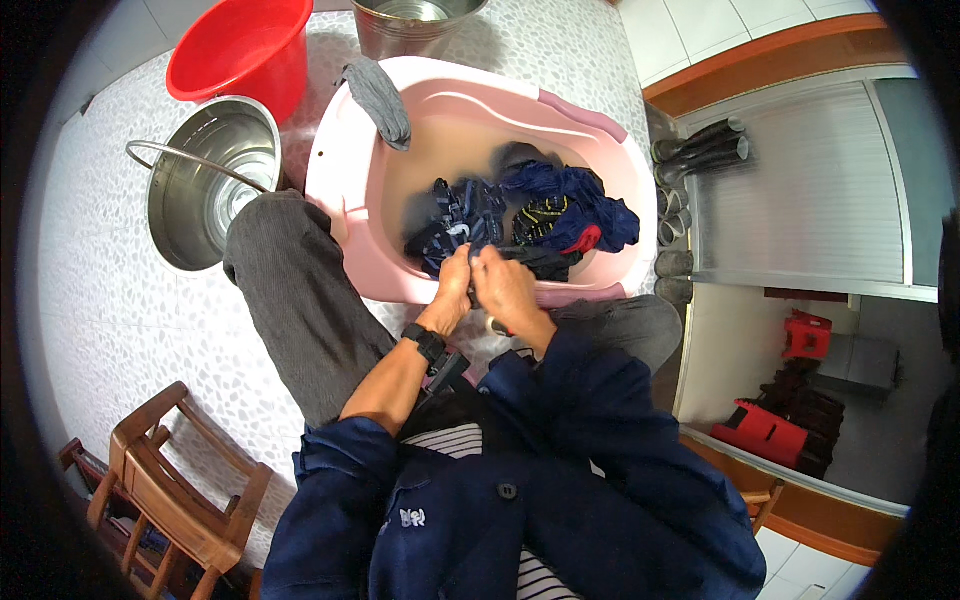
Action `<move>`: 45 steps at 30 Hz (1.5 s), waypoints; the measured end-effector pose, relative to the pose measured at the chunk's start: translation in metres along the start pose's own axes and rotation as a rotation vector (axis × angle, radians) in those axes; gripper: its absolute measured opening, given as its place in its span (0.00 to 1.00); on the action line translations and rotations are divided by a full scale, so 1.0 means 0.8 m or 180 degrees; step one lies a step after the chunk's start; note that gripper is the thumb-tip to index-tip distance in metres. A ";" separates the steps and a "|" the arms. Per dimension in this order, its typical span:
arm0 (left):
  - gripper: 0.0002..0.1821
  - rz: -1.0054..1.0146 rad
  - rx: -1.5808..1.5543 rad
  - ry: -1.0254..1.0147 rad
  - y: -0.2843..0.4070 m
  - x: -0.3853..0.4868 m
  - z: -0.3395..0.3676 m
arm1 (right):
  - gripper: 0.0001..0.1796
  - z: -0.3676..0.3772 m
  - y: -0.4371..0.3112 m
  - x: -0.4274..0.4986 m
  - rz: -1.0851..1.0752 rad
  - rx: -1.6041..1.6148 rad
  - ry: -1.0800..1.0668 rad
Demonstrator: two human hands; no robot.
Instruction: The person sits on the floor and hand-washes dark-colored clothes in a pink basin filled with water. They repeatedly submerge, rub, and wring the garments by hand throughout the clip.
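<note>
Both my hands are clenched close together over the near rim of a pink plastic tub (330, 176). My left hand (452, 283) and my right hand (504, 286) grip dark cloth (474, 259), mostly hidden by the fingers. Murky brownish water (431, 157) fills the tub's bottom. Just beyond my left hand lies a dark blue patterned garment (484, 202), partly in the water. Farther right is a heaped navy garment (577, 187) with a red patch showing. Black cloth (547, 262) lies beside my right hand. A grey cloth (381, 105) hangs over the tub's far-left rim.
A steel bucket (169, 210) with a raised handle stands left, near a red basin (225, 49). Another metal pail (405, 34) is behind the tub. Wooden stools (172, 480) stand at lower left. Black boots (701, 154) and shoes (673, 225) line the right doorway.
</note>
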State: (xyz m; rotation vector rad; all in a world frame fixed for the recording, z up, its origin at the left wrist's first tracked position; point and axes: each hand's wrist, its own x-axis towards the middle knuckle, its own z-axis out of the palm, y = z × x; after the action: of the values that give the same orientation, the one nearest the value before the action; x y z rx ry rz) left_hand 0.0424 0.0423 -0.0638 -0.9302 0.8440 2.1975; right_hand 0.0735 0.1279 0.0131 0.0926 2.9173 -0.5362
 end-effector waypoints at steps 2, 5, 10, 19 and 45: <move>0.15 -0.0170 0.0277 0.0013 0.005 0.002 0.007 | 0.25 -0.007 0.038 0.030 0.0330 -0.0021 -0.0129; 0.13 0.0095 0.0286 -0.0142 0.026 0.013 0.019 | 0.22 -0.030 0.102 0.080 0.0345 0.0962 -0.0304; 0.12 0.0404 0.0032 -0.0071 0.070 0.059 0.038 | 0.14 -0.052 0.150 0.162 0.0309 0.2350 -0.0275; 0.44 0.0843 -0.0126 0.0801 0.080 0.166 -0.024 | 0.27 0.049 0.143 0.263 0.0182 0.0882 0.0339; 0.50 0.0128 0.0356 0.1374 0.056 0.186 -0.042 | 0.16 0.165 0.122 0.322 0.0244 0.0174 -0.0576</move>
State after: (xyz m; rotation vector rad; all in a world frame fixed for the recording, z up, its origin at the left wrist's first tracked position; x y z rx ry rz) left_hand -0.0621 0.0304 -0.1828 -1.3661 1.1770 1.9852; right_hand -0.1497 0.1793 -0.1887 0.1541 2.7123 -0.5797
